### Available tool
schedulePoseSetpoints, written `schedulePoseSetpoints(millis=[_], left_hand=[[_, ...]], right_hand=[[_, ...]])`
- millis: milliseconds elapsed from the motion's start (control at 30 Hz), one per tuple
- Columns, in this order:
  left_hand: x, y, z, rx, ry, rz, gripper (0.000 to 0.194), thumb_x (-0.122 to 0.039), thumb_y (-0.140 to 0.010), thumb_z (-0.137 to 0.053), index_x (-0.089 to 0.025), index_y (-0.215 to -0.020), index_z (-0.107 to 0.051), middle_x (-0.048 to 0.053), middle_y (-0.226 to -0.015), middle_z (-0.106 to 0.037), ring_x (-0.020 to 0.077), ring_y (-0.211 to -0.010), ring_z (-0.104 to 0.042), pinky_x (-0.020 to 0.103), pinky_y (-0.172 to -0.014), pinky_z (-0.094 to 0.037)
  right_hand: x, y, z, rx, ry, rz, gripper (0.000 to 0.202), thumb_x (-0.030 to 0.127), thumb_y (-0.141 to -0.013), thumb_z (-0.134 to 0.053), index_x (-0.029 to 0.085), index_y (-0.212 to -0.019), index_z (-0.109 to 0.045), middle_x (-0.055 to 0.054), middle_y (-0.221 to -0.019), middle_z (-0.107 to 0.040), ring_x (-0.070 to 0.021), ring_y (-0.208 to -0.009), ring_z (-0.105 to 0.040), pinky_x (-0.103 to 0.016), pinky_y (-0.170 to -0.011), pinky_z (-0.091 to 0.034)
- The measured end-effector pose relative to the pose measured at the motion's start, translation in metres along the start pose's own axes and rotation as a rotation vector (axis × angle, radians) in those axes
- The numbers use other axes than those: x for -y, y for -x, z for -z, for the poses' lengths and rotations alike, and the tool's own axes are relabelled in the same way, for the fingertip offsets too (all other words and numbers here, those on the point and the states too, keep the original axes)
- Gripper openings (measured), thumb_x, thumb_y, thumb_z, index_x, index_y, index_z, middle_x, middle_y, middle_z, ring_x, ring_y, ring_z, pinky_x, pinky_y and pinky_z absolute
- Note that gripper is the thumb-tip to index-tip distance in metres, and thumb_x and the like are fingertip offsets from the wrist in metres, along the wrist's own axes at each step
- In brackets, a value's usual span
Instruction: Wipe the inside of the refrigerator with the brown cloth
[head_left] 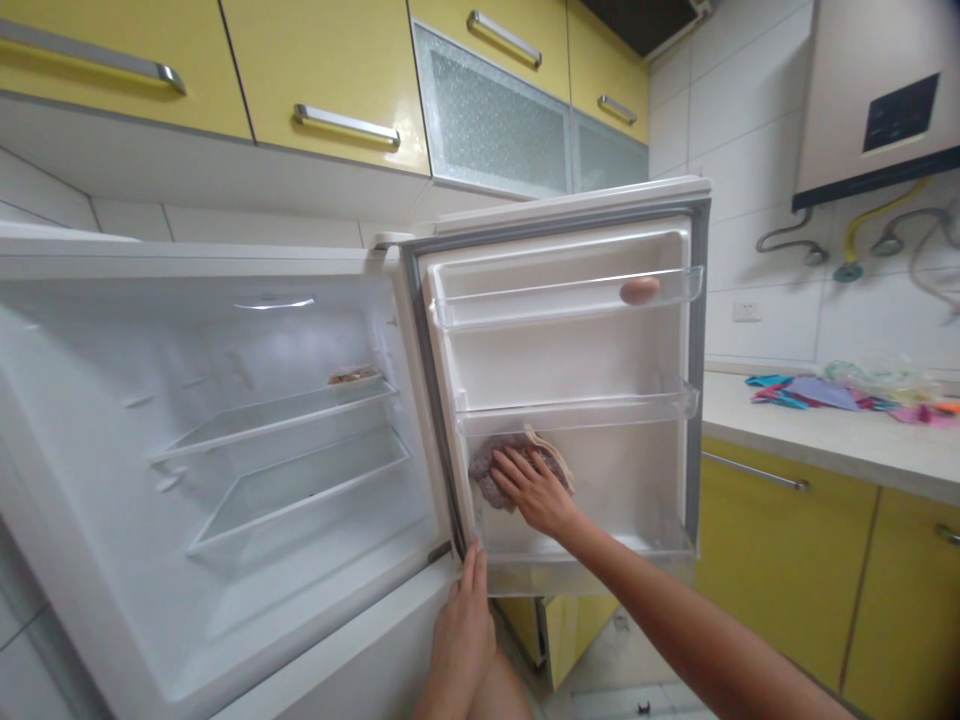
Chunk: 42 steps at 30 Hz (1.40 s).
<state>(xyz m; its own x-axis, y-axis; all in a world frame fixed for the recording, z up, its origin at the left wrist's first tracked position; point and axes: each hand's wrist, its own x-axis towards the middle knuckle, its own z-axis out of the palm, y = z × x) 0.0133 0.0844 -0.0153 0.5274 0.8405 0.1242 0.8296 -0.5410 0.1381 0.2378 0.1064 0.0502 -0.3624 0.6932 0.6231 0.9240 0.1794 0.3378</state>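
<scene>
The open fridge door (pixel 574 355) could swing if pushed hard, jolting the top rack's egg (pixel 640 290). Below the middle rack (pixel 577 412), the cloth (pixel 491 487) bunches under the right hand (pixel 534 492), fingers slightly spread. The left hand (pixel 463 625) touches the corner; its grip I can't tell.

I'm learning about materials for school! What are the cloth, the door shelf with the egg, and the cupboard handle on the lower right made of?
The cloth looks like soft, fuzzy fabric, since it bunches up. The door shelf seems clear, smooth plastic: you can see through it. The handle looks like shiny metal, silvery, though it could be coated plastic.
</scene>
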Motion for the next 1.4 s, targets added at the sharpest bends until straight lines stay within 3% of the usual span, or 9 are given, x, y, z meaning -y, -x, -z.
schedulePoseSetpoints(millis=[167, 300, 500, 733, 833, 1000, 1100, 1267, 1400], left_hand=[[0.0, 0.002, 0.004, 0.012, -0.018, -0.014, 0.077, 0.004, -0.081, -0.022, -0.012, -0.156, -0.023, 0.005, -0.169, -0.01, 0.0196, -0.135, -0.051, 0.031, -0.11, -0.044], [0.0, 0.003, 0.008, 0.022, -0.027, -0.013, 0.077, 0.003, -0.081, -0.024, -0.013, -0.156, -0.021, 0.003, -0.169, -0.009, 0.0208, -0.132, -0.053, 0.031, -0.109, -0.045], [0.001, 0.001, 0.01, 0.034, -0.042, -0.019, 0.074, 0.0, -0.083, -0.026, -0.015, -0.156, -0.024, 0.001, -0.169, -0.01, 0.0215, -0.129, -0.055, 0.034, -0.11, -0.045], [0.0, 0.001, 0.009, 0.017, 0.016, -0.016, 0.077, 0.0, -0.08, -0.032, -0.015, -0.156, -0.025, 0.003, -0.169, -0.009, 0.0198, -0.135, -0.05, 0.03, -0.113, -0.041], [0.001, 0.002, 0.006, -0.005, 0.024, -0.025, 0.078, 0.0, -0.081, -0.032, -0.017, -0.156, -0.025, 0.003, -0.169, -0.01, 0.0188, -0.135, -0.05, 0.029, -0.112, -0.041], [0.001, 0.003, 0.003, -0.026, 0.023, -0.027, 0.078, 0.001, -0.08, -0.031, -0.017, -0.156, -0.026, 0.004, -0.169, -0.014, 0.019, -0.135, -0.051, 0.03, -0.111, -0.042], [0.0, 0.003, 0.005, -0.001, 0.004, -0.008, 0.076, 0.0, -0.081, -0.03, -0.015, -0.156, -0.026, 0.004, -0.169, -0.012, 0.0194, -0.131, -0.054, 0.029, -0.108, -0.044], [0.0, 0.002, 0.006, 0.02, -0.008, -0.006, 0.078, -0.002, -0.08, -0.031, -0.014, -0.156, -0.024, 0.003, -0.169, -0.008, 0.0201, -0.13, -0.054, 0.029, -0.106, -0.046], [0.004, 0.001, 0.004, 0.012, -0.01, -0.011, 0.081, -0.002, -0.078, -0.034, -0.018, -0.156, -0.024, 0.001, -0.169, -0.01, 0.0199, -0.127, -0.055, 0.029, -0.103, -0.047]], right_hand=[[-0.009, 0.003, 0.014, -0.077, -0.006, -0.261, 0.066, 0.027, -0.093, -0.05, 0.025, -0.155, -0.031, -0.008, -0.165, -0.027, -0.0307, -0.151, -0.022, -0.055, -0.122, -0.013], [-0.033, 0.04, 0.019, -0.163, 0.039, -0.469, 0.068, 0.031, -0.09, -0.054, 0.023, -0.154, -0.033, -0.011, -0.165, -0.025, -0.0344, -0.151, -0.02, -0.059, -0.12, -0.015], [-0.071, 0.089, 0.023, -0.345, 0.074, -0.87, 0.075, 0.034, -0.09, -0.049, 0.015, -0.156, -0.019, -0.02, -0.168, -0.004, -0.0412, -0.151, -0.015, -0.068, -0.113, -0.024], [-0.036, 0.042, 0.01, -0.441, -0.067, -1.005, 0.077, 0.03, -0.087, -0.05, 0.007, -0.155, -0.021, -0.029, -0.164, -0.009, -0.048, -0.15, -0.008, -0.075, -0.108, -0.025], [-0.01, 0.019, 0.002, -0.415, -0.109, -0.875, 0.079, 0.026, -0.084, -0.052, 0.012, -0.155, -0.022, -0.024, -0.166, -0.006, -0.0472, -0.151, -0.006, -0.075, -0.109, -0.023], [0.012, -0.006, -0.01, -0.197, -0.087, -0.624, 0.082, 0.026, -0.076, -0.065, 0.019, -0.152, -0.036, -0.02, -0.166, -0.014, -0.0449, -0.152, -0.009, -0.07, -0.116, -0.015], [0.005, -0.011, -0.015, -0.053, -0.109, -0.362, 0.075, 0.025, -0.077, -0.066, 0.028, -0.148, -0.044, -0.013, -0.166, -0.022, -0.038, -0.153, -0.015, -0.067, -0.119, -0.011], [-0.02, -0.001, -0.017, 0.147, -0.261, 0.167, 0.052, 0.019, -0.084, -0.06, 0.034, -0.134, -0.059, -0.003, -0.16, -0.04, -0.0198, -0.148, -0.032, -0.051, -0.122, -0.023], [-0.041, 0.025, -0.011, 0.204, -0.337, 0.357, 0.037, 0.013, -0.087, -0.059, 0.036, -0.114, -0.07, 0.004, -0.148, -0.055, -0.0095, -0.139, -0.046, -0.04, -0.12, -0.031]])
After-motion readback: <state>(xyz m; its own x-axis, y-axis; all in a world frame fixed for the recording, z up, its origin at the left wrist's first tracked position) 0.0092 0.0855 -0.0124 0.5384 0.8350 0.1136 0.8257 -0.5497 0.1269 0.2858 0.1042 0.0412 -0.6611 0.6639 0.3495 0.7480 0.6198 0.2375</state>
